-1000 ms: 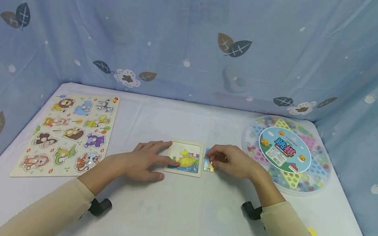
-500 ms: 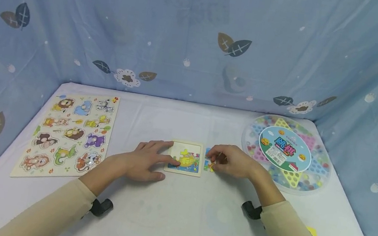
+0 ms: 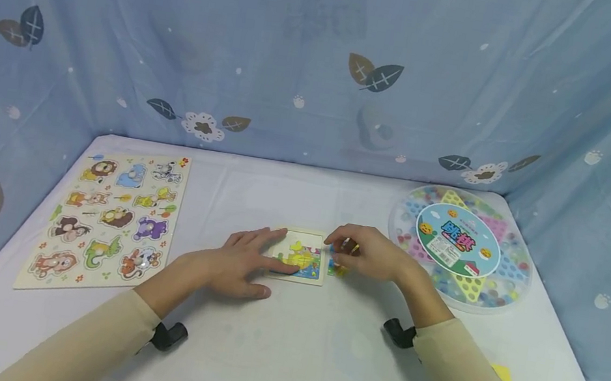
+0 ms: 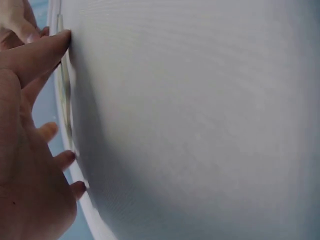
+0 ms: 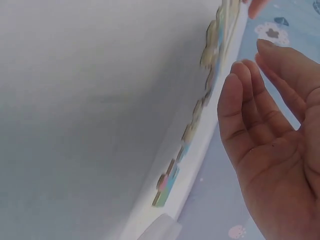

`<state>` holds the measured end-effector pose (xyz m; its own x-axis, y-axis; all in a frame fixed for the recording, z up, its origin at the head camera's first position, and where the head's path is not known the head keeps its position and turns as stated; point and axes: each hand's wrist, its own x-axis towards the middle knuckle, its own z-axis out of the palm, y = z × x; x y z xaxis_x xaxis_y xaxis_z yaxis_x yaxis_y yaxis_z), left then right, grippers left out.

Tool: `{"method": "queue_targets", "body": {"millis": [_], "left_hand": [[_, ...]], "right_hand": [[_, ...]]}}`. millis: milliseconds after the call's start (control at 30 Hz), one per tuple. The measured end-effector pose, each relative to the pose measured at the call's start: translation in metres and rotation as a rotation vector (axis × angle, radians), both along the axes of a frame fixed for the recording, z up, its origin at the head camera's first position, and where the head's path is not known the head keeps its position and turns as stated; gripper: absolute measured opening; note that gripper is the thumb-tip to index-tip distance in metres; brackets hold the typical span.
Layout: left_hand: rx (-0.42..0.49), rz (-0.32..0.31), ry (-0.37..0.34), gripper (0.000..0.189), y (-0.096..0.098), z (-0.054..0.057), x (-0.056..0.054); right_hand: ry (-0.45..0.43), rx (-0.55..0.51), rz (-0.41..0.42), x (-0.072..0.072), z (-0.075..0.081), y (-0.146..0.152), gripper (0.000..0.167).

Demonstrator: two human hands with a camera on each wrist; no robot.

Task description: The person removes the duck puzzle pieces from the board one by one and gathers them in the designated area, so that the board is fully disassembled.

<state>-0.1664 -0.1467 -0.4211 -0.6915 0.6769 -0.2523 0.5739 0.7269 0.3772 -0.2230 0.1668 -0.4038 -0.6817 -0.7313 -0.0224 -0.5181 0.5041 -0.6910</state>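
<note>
A small square wooden jigsaw tray [image 3: 292, 279] lies mid-table, partly filled with a yellow and blue picture; its upper left is bare. My left hand [image 3: 237, 267] lies flat with straight fingers, the index finger across the tray's lower left. In the left wrist view the tray's edge [image 4: 66, 95] shows beside those fingers. My right hand [image 3: 370, 253] hovers just right of the tray, fingers loosely bent. Below it lie loose jigsaw pieces [image 3: 333, 264], mostly hidden from the head view. The right wrist view shows several pieces [image 5: 187, 132] on the table and none visible between the fingers.
An animal peg puzzle board [image 3: 105, 220] lies at the left. A round clear Chinese checkers box [image 3: 460, 246] with coloured marbles sits at the right. A yellow piece [image 3: 503, 376] lies by the right sleeve. A patterned blue curtain [image 3: 302, 52] surrounds the table.
My left index finger has slid slightly right over the tray. The right hand has shifted a little left and up, towards the tray's right edge. The tray stays in place.
</note>
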Motion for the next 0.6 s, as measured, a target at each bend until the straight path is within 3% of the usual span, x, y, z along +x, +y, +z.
{"method": "queue_targets", "body": {"millis": [267,600], "left_hand": [[-0.041,0.022,-0.058,0.057,-0.006,-0.002,0.000],[-0.010,-0.023,-0.062,0.056,-0.004,-0.003,-0.004]], "right_hand": [[0.011,-0.020,0.058,-0.003,-0.005,-0.025,0.026],[0.000,-0.011,0.089,-0.003,-0.004,-0.050,0.027]]}}
